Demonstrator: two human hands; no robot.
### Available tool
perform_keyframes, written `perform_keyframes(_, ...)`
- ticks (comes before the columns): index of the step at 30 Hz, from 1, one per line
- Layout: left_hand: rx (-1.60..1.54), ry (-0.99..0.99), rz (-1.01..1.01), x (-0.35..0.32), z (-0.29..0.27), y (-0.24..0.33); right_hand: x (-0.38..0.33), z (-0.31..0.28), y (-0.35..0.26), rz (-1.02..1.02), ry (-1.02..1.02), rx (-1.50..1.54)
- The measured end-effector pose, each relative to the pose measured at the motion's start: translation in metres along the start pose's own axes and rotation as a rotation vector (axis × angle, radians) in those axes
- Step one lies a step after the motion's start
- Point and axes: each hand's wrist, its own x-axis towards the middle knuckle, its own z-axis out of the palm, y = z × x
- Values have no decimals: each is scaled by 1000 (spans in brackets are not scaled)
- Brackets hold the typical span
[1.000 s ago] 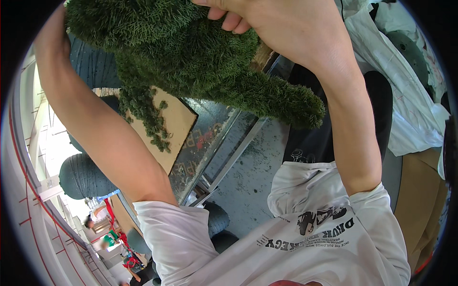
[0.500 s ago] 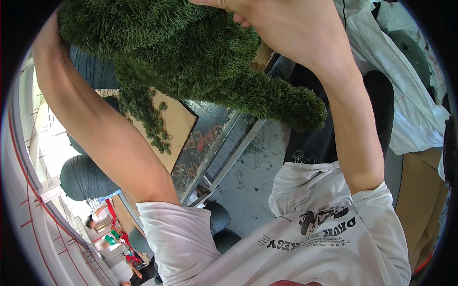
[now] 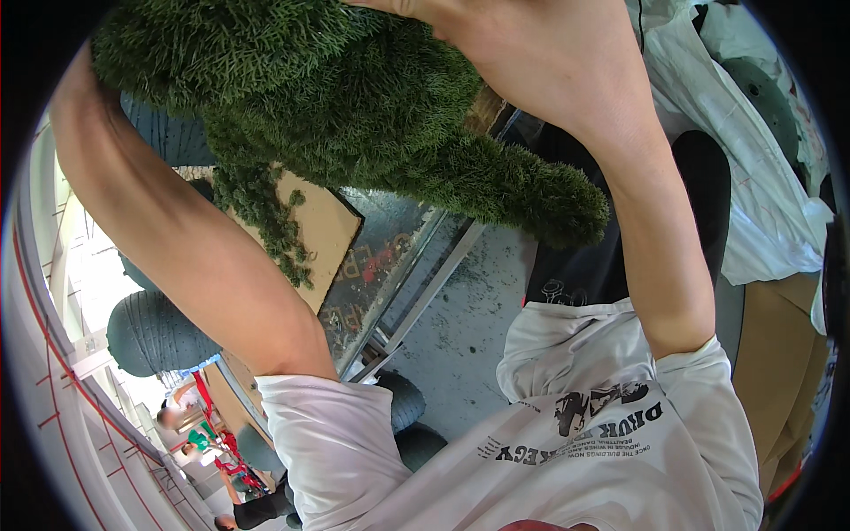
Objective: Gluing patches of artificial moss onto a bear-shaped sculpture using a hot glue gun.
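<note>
Grey floor (image 3: 478, 305) with dark specks lies beside a scuffed, dark worktop (image 3: 376, 252) in a bright room. One right hand (image 3: 540, 53) is on one bushy green bundle (image 3: 310, 115) with thin, needle-like leaves. Most of its fingers are hidden, so I cannot tell if that grip is apart or clamped. One left forearm (image 3: 177, 212) goes up to the bundle's left side, but the left hand is out of sight, so I cannot tell about its grip. The bundle is at the top, over the worktop, and one long leafy arm pokes out toward the black trousers (image 3: 575, 265). Just under it is one tan board (image 3: 332, 226) with small green sprigs (image 3: 279, 234), too bunched to count. Further out, one dark, ribbed ball (image 3: 155, 332) sits below the forearm, and two dark round things (image 3: 405, 403) sit by the white shirt (image 3: 540, 469). To the right are white sheeting (image 3: 708, 186) and brown cardboard (image 3: 775, 354). Three people, small and blurry, are far off at the lower left.
</note>
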Motion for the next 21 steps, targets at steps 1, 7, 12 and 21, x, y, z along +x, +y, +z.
perform_keyframes(1, -9, 13, -11, 2, -2, -6, 1, -2, 0, 10, -33, 64)
perform_keyframes(7, -71, 91, -56, 18, -8, -25, 2, 2, 5, -108, 23, -15)
perform_keyframes(12, -107, 138, -65, 26, 9, -9, 2, -7, 3, -89, -13, -7)
perform_keyframes(21, 152, 266, -94, -86, 29, 94, 11, -28, 18, 229, -327, 390)
